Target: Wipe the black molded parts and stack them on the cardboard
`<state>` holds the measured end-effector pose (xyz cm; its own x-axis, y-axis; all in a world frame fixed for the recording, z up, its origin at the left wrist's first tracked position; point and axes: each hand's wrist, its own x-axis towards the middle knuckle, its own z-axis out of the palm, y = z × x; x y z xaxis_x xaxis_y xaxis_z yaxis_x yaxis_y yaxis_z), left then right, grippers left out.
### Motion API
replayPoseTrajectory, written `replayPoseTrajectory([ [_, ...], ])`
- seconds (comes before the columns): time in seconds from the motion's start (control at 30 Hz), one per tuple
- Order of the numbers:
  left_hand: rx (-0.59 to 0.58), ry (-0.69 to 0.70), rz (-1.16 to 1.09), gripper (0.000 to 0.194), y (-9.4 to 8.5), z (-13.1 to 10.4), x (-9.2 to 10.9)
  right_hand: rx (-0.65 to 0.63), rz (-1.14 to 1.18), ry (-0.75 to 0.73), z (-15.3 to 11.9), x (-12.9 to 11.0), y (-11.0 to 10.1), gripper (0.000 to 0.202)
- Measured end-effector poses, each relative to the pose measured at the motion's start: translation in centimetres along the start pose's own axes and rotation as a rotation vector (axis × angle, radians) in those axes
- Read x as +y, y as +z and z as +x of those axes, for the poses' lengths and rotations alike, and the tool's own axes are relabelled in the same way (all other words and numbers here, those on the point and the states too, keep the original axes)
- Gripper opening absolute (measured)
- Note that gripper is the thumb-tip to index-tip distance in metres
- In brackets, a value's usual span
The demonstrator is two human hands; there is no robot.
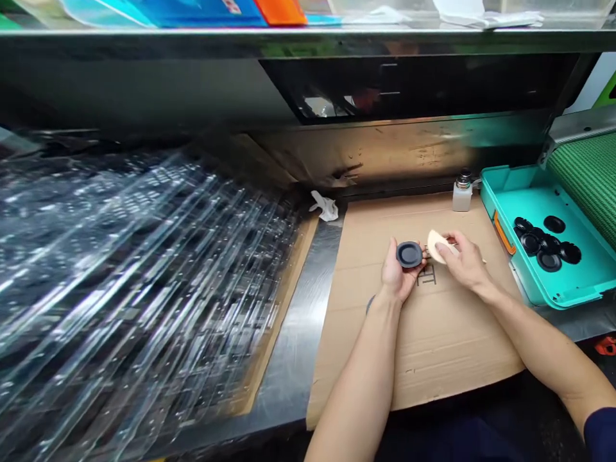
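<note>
My left hand is closed round the edge of a small black plastic cap, rounded in outline with a recessed centre. Just to its right, my right hand pinches a cream-coloured pad that looks bent or folded. A thin tip pokes out past the right hand's fingers, too small to name. The pad is close beside the cap; whether they touch I cannot tell. Both hands are over a cardboard sheet. Part of another dark round thing peeks out behind my left wrist.
On the right, a turquoise tray holds several black caps, beside a green conveyor belt. A small bottle stands at the cardboard's back edge. Stacked clear plastic trays fill the left, near crumpled white tissue. A shelf overhangs.
</note>
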<state>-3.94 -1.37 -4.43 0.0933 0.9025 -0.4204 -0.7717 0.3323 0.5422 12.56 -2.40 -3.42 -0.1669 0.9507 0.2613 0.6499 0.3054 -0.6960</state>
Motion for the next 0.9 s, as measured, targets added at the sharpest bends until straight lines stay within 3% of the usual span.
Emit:
replayPoseTrajectory([
  [0.2,0.035,0.049,0.084,0.052,1.1,-0.3,-3.6,0.057,-0.251,0.142,-0.9,-2.4,2.2,0.040],
  [0.43,0.079,0.094,0.181,0.053,1.1,-0.4,-3.7,-0.032,-0.338,0.194,-1.1,-3.8,1.7,0.039],
  [0.77,0.202,0.283,0.190,0.050,0.6,0.6,-5.0,-0.032,-0.457,0.070,-1.8,-3.0,1.0,0.040],
  [0.9,0.240,0.324,0.210,0.047,0.4,0.7,-5.0,-0.031,-0.451,0.095,-2.1,-2.3,1.2,0.039],
])
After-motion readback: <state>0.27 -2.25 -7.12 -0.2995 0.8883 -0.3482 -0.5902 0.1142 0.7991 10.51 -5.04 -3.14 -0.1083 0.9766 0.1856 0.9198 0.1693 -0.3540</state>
